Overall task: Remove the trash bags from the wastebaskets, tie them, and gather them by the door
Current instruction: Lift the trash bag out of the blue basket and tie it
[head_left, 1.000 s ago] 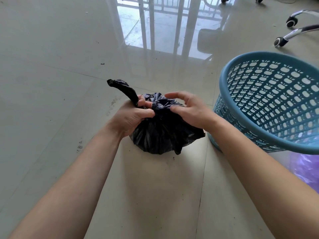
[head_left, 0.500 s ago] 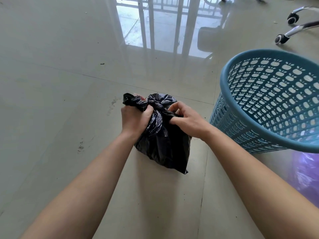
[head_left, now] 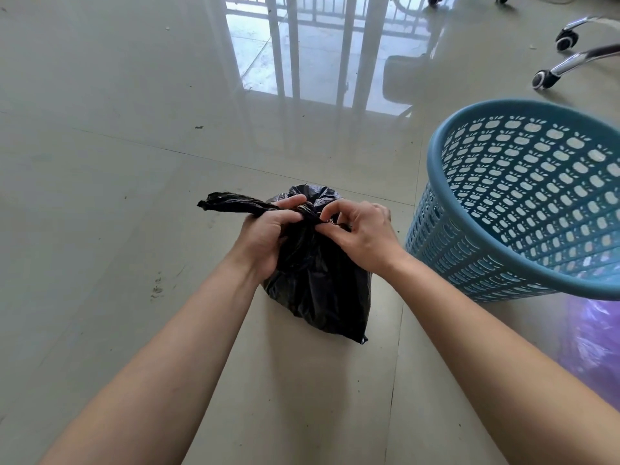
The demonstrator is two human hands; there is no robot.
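A small black trash bag (head_left: pixel 318 283) sits on the tiled floor in the middle of the view. My left hand (head_left: pixel 265 236) grips one twisted end of the bag's mouth, and that end sticks out to the left. My right hand (head_left: pixel 360 234) pinches the other end at the gathered neck. Both hands meet on top of the bag, where the plastic is bunched. A blue perforated wastebasket (head_left: pixel 523 203) stands just right of the bag, with no liner visible inside.
A purple plastic bag (head_left: pixel 593 333) lies on the floor under the basket's near side at the right edge. Chrome office-chair legs with castors (head_left: pixel 550 73) stand at the top right. The glossy floor reflects a barred door at the top centre.
The left end of the bag's mouth, folded in by my left hand half a second ago, now sticks out to the left again. Both hands have stayed on the neck.
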